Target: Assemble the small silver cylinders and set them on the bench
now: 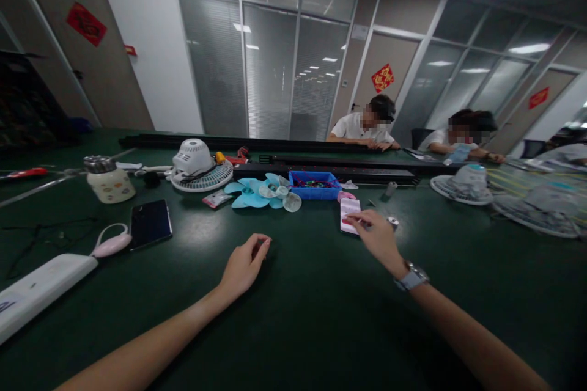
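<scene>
My right hand [376, 235], with a watch [413, 277] on its wrist, reaches over a phone [350, 208] with a light pinkish screen. Its index finger touches or hovers just above the screen; the thumb is apart, and nothing shows in its grasp. My left hand [243, 261] rests on the green table [293, 317], fingers curled and the tips near each other, with no object visible in them. Beyond it lie light-blue fan blades [250, 193]. Just behind the right hand is a small metallic cylinder [393, 222], partly hidden.
A blue bin [316, 191] of small parts stands near long black rails [343, 173]. White fan parts [197, 165] lie at left, others [465, 185] at right. A jar [109, 180], dark tablet-like device [151, 223] and power strip [41, 293] are left. Two people [364, 128] sit opposite.
</scene>
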`<state>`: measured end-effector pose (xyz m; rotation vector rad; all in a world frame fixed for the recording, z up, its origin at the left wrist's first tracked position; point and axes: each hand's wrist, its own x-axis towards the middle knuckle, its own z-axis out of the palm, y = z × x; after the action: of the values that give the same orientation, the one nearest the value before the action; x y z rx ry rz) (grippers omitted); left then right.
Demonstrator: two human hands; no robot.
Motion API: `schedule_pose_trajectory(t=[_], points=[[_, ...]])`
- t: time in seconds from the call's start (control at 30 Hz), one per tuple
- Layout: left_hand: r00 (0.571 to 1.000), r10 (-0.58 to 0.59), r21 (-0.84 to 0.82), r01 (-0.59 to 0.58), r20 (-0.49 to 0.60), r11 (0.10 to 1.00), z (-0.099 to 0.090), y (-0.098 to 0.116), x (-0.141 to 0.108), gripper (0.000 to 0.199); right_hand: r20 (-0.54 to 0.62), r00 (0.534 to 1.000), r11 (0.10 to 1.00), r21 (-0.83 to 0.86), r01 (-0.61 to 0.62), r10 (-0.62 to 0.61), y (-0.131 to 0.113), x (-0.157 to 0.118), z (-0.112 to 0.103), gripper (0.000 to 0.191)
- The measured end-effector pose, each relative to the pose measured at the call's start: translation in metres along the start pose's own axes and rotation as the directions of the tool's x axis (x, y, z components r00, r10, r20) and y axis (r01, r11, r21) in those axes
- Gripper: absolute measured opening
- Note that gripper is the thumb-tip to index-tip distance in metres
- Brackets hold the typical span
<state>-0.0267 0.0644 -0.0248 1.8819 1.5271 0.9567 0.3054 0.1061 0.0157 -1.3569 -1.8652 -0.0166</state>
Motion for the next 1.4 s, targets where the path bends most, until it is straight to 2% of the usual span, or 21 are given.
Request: schedule_pose_trajectory(t=[0.1, 0.17, 0.23, 0.3, 0.57, 0.9, 1.13, 1.2, 1.27, 1.33, 1.4], points=[[1.0, -0.003, 0.018, 0.003, -0.006, 1.0, -0.001, 0.003, 0.0, 0.045, -0.161, 0.986, 0.959, -0.27, -0.083, 0.039, 0.066, 0.001, -0.035, 0.044], [1.0, -0.002, 0.02, 0.002, -0.011, 1.0, -0.001, 0.003, 0.0, 0.045, -0.188, 0.978, 0.925, -0.35, -0.15, 0.087, 0.098, -0.002, -0.046, 0.043], [1.0, -0.002, 0.023, 0.002, -0.015, 1.0, -0.001, 0.004, 0.0, 0.045, -0.177, 0.968, 0.901, -0.365, -0.234, 0.18, 0.116, -0.007, -0.048, 0.041], [1.0, -0.002, 0.03, 0.002, -0.018, 1.0, -0.001, 0.004, 0.0, 0.045, -0.159, 0.953, 0.888, -0.349, -0.3, 0.26, 0.122, -0.009, -0.047, 0.04], [1.0, -0.009, 0.024, 0.009, -0.001, 1.0, -0.002, 0.006, -0.002, 0.046, -0.153, 0.921, 0.883, -0.264, -0.388, 0.359, 0.115, -0.008, -0.045, 0.033], [1.0, -0.002, 0.028, 0.002, 0.007, 1.0, -0.002, 0.005, -0.003, 0.047, -0.105, 0.921, 0.883, -0.261, -0.39, 0.375, 0.117, -0.011, -0.044, 0.036], [1.0, 0.002, 0.042, -0.002, 0.002, 0.999, 0.0, 0.002, 0.0, 0.045, -0.061, 0.923, 0.921, -0.077, -0.383, 0.379, 0.113, -0.017, -0.04, 0.048], [1.0, 0.004, 0.023, -0.004, 0.002, 1.0, 0.0, 0.002, -0.001, 0.043, -0.088, 0.92, 0.92, -0.057, -0.388, 0.383, 0.102, -0.017, -0.038, 0.046], [1.0, 0.025, -0.006, -0.025, 0.002, 1.0, 0.001, 0.003, -0.003, 0.04, -0.098, 0.932, 0.936, -0.017, -0.351, 0.348, 0.079, -0.017, -0.031, 0.047], [0.997, 0.074, -0.028, -0.074, 0.011, 0.997, 0.003, 0.005, -0.007, 0.038, -0.035, 0.964, 0.963, 0.063, -0.261, 0.264, 0.044, -0.019, -0.019, 0.048], [0.989, 0.145, -0.036, -0.144, 0.024, 0.989, 0.006, 0.01, -0.012, 0.038, 0.102, 0.987, 0.97, 0.198, -0.141, 0.123, 0.003, -0.024, -0.001, 0.047]])
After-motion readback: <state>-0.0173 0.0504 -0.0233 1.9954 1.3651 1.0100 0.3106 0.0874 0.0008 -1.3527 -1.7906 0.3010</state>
